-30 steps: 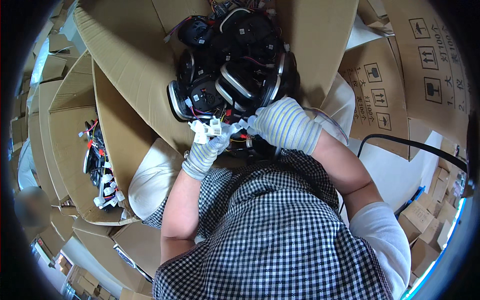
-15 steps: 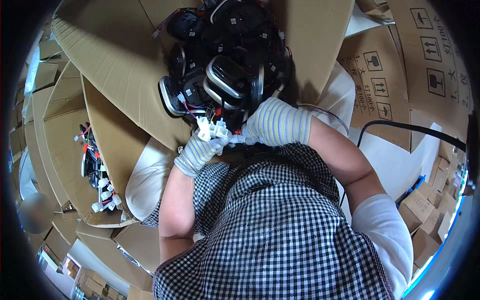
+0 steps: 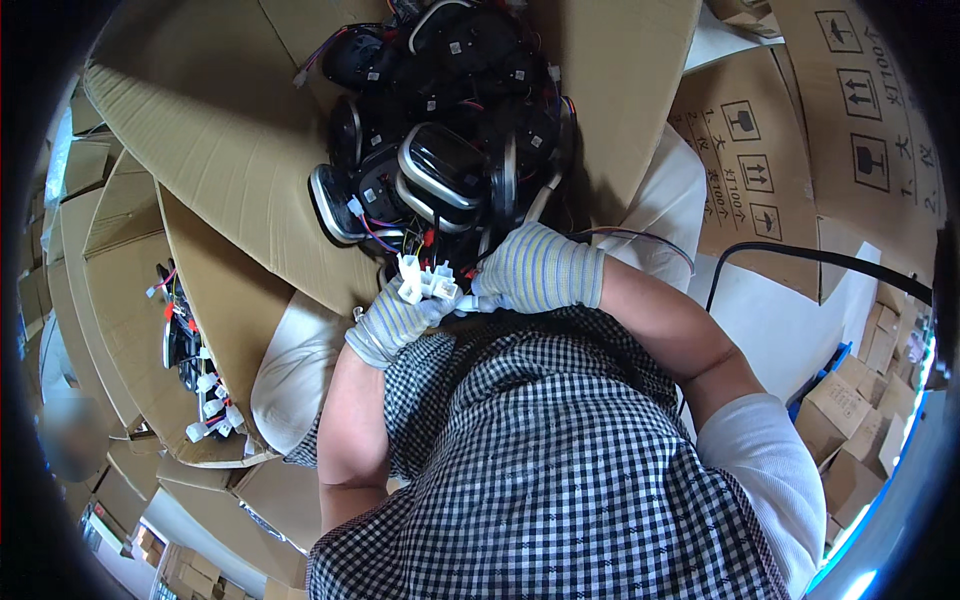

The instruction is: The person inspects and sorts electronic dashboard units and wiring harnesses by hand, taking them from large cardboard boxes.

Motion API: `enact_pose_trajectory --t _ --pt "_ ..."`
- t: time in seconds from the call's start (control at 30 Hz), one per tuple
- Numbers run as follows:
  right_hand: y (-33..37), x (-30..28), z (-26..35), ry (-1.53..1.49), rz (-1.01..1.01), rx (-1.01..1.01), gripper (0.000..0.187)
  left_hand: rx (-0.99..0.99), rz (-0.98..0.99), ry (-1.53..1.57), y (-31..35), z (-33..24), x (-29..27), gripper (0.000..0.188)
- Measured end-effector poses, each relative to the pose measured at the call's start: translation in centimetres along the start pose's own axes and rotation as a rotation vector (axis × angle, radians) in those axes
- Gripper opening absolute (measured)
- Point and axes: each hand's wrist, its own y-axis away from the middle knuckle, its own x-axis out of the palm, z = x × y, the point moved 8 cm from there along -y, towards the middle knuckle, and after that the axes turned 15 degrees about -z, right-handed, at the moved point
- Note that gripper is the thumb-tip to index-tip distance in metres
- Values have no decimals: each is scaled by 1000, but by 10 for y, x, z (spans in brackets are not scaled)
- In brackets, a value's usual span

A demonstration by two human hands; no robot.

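Observation:
My left hand (image 3: 393,322), in a striped knit glove, is closed round a bunch of white plastic wire connectors (image 3: 428,280) in front of my lap. Beside it, my right hand (image 3: 540,270), gloved alike, has its fingers pressed together at the right end of the bunch, with a white connector (image 3: 480,302) at the fingertips. Red plugs (image 3: 429,238) and thin coloured wires run from the connectors toward the pile. Just beyond both hands lie several glossy black units with silver rims (image 3: 443,165), heaped on cardboard. My fingertips partly hide how the connectors are joined.
At the left, an open carton (image 3: 205,300) holds more black units with white connectors (image 3: 212,405). Printed cartons (image 3: 745,170) stand at the right. A thick black cable (image 3: 820,255) arches in from the right. A checked apron (image 3: 540,450) covers my lap.
Both hands sit slightly lower in the picture, and the pile has shifted a little leftward with the view. My grip on the connectors looks much the same.

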Motion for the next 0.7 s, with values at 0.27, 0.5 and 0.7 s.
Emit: enact_pose_trajectory --t 0.27,0.5,0.7 --pt "2 4 -1 -35 -29 9 15 404 -2 -208 2 -1 2 10" --pt "2 6 -7 -75 -39 11 11 625 -7 -231 5 -8 4 23" --pt "-4 -21 -15 -168 -164 -6 16 500 -36 -298 5 34 3 27"
